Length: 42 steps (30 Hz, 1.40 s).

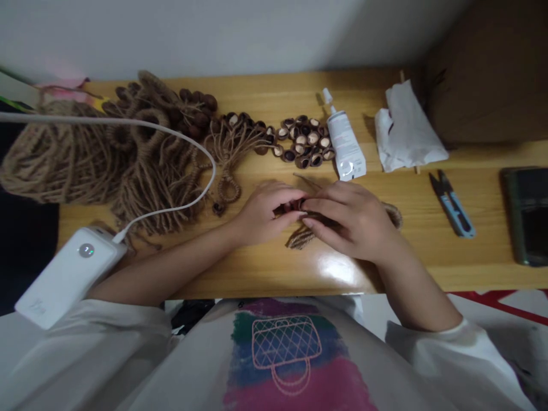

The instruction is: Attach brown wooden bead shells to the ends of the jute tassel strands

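Observation:
My left hand [268,212] and my right hand [353,220] meet over the front middle of the table, their fingertips pinched together on a bundle of brown jute cord [301,237]. Cord ends stick out below the fingers, and a coiled part shows past my right hand's far side. What exactly lies between the fingertips is mostly hidden. Behind my hands is a cluster of hollow brown nut shells [306,140], some with pale insides. A white glue tube [346,142] lies beside them, its cap end pointing away from me.
Jute cord and tassels [145,148] heap up at the left, near a looped cord piece [229,188]. A white power bank [71,274] with a cable [188,204] lies front left. At right are white paper [409,128], thread snips [452,205] and a dark phone-like object [528,217].

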### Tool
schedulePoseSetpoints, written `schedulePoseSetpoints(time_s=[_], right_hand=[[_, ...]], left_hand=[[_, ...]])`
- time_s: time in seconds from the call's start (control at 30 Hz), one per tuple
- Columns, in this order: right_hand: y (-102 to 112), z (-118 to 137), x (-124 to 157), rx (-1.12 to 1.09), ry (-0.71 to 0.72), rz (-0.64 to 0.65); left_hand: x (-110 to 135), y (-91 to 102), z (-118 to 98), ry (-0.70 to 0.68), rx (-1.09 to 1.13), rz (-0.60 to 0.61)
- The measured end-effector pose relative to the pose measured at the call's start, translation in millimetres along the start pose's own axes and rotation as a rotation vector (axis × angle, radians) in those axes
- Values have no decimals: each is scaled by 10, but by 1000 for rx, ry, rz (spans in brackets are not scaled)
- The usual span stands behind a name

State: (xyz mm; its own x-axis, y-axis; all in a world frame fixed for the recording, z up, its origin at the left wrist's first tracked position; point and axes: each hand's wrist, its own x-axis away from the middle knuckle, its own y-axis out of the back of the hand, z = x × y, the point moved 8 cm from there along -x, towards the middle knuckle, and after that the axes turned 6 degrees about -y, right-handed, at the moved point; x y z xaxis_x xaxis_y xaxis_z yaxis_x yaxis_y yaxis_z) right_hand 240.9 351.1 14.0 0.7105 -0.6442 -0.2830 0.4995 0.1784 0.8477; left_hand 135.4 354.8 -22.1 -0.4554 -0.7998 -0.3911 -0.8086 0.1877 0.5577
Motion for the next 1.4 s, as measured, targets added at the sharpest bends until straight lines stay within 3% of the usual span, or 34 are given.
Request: schedulePoseSetpoints(time_s=[0.33, 0.9, 1.4], right_hand=[[112, -52, 39, -28, -53, -124], [22, -2, 30, -27, 24, -58], [-22, -11, 25, -24, -5, 4]], left_hand=[[-9, 12, -13, 13, 59, -9], [-13, -3, -24, -8, 55, 7], [-10, -3, -23, -16, 16, 16]])
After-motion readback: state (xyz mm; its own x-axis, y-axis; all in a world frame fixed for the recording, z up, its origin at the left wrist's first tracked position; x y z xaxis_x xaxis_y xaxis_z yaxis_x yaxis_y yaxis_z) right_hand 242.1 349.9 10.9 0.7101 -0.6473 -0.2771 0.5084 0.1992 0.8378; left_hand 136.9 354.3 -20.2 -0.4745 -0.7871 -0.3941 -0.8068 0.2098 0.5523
